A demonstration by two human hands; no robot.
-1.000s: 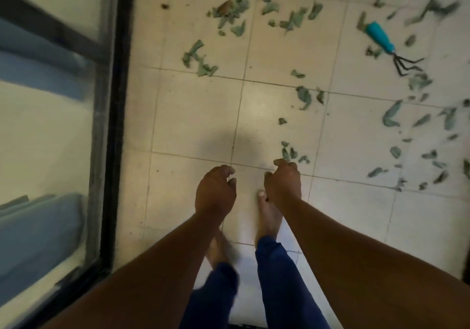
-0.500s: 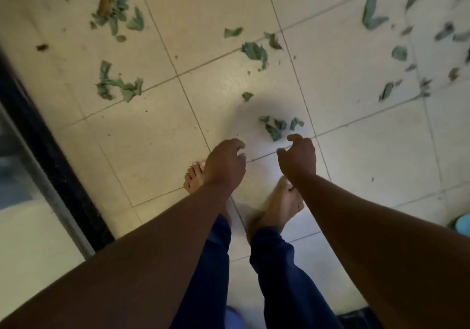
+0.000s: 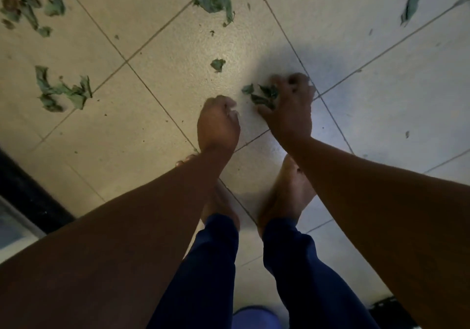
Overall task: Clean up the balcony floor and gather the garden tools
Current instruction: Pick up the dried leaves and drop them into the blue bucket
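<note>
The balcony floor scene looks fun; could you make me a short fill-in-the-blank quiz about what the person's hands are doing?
1. The right hand grips a small clump of green ____.
2. The left hand is curled and holds ____.
3. The floor is covered in square ____.
4. The person's feet are ____, below blue trousers.

Missing words: leaves; nothing; tiles; bare

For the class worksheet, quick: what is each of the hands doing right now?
Left hand: fingers curled, holding nothing visible.
Right hand: gripping a clump of torn green leaves off the pale tiled floor.
</note>
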